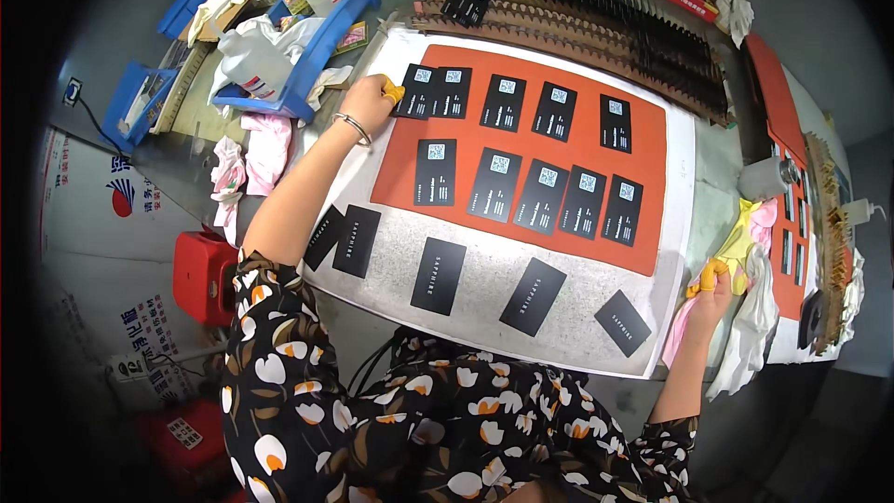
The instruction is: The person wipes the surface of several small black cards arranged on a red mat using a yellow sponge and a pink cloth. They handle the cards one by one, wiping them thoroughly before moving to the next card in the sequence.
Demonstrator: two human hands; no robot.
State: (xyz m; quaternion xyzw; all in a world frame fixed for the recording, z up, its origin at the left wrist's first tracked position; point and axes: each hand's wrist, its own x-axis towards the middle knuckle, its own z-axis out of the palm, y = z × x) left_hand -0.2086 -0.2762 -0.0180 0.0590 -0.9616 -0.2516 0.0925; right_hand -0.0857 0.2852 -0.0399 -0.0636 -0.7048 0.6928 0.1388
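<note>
My left hand (371, 101), with yellow finger cots on its fingertips, has its fingers closed at the left edge of a black card (414, 93) at the upper left of an orange mat (521, 63). That card overlaps its neighbour (452, 93). More black cards with a square code lie in two rows on the mat. Several cards (438, 277) lie other face up on the grey board (391, 293) nearer me. My right hand (711, 291), also in yellow finger cots, is curled beside a yellow cloth (738, 237) and a pink cloth (678, 331); what it holds is hidden.
Toothed wooden racks (568, 23) with black cards upright stand at the back. A blue tray (307, 65) with plastic bottles is at the far left. A metal container (765, 177) and a white cloth (750, 326) lie right. Red stools (205, 278) stand lower left.
</note>
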